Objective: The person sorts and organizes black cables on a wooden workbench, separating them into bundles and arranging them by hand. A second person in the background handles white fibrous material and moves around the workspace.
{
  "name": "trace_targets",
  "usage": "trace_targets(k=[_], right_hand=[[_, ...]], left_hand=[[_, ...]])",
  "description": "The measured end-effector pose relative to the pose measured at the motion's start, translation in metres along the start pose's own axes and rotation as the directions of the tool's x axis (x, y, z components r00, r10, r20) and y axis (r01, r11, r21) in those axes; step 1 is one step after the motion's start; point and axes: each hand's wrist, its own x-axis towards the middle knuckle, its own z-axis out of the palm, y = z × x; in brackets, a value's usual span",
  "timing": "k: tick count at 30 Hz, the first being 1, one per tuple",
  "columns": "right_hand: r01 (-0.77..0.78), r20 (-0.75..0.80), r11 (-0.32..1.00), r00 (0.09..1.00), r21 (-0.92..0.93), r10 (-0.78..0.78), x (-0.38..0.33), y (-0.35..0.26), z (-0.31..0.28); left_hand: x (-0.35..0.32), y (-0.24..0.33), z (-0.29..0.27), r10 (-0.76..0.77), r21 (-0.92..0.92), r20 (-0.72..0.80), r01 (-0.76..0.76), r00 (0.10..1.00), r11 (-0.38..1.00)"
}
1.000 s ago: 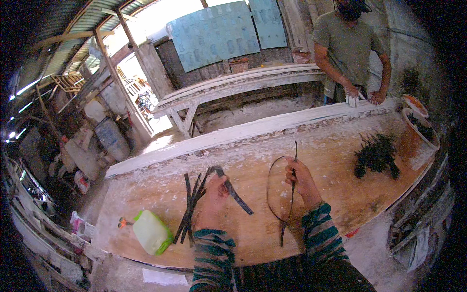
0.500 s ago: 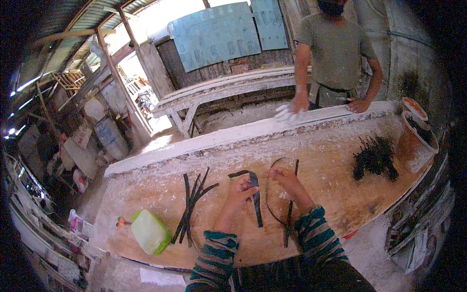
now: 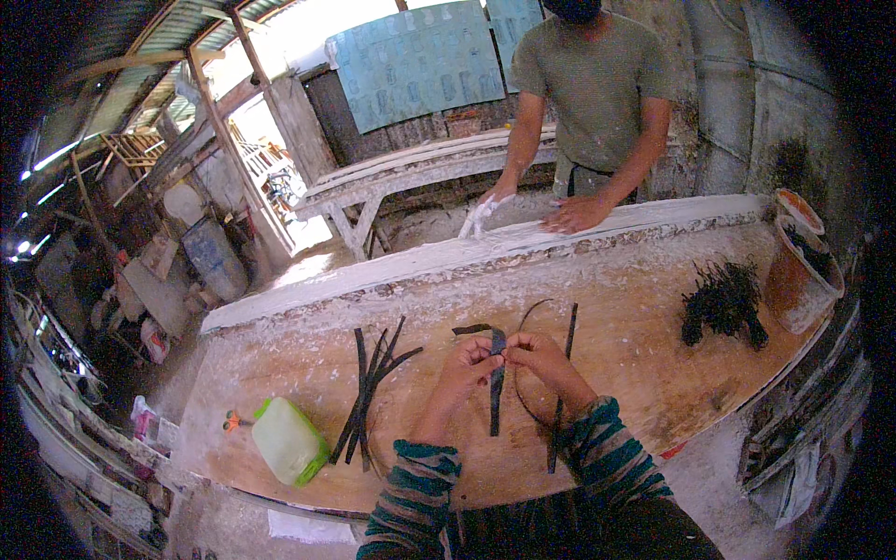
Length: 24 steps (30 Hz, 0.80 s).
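Both hands meet mid-table: left hand (image 3: 464, 362) and right hand (image 3: 542, 357) pinch shut on one dark strip (image 3: 495, 397). Loose strips (image 3: 369, 392) lie at nine o'clock, a jug (image 3: 287, 441) at eight.

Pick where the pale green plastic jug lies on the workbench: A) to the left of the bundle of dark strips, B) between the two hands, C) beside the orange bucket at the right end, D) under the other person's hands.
A: the jug lies on its side at the left, just beyond the bundle of dark strips, far from the hands.
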Motion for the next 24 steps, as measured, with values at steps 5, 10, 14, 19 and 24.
trace_targets(k=[5,10,14,19,24], right_hand=[[0.081,-0.077,0.982,0.992,-0.171,-0.095,-0.002,-0.011,0.004],[0.080,-0.115,0.971,0.988,-0.223,-0.108,-0.004,-0.012,0.007],[0.097,-0.134,0.964,0.982,-0.247,-0.134,-0.003,-0.008,0.008],[0.111,-0.140,0.953,0.978,-0.281,-0.155,-0.005,-0.010,0.008],[0.150,-0.122,0.941,0.973,-0.302,-0.194,-0.009,-0.019,0.009]], left_hand=[[0.000,-0.007,-0.001,-0.026,0.010,-0.079,0.027,0.997,1.000],[-0.001,-0.008,-0.001,-0.025,0.078,-0.124,0.035,0.992,0.996],[0.000,-0.012,-0.001,0.007,0.046,-0.120,-0.001,0.993,0.999],[-0.001,-0.009,-0.001,-0.005,0.077,-0.125,0.015,0.992,0.997],[-0.003,-0.006,0.002,0.078,0.104,-0.144,-0.063,0.986,0.993]])
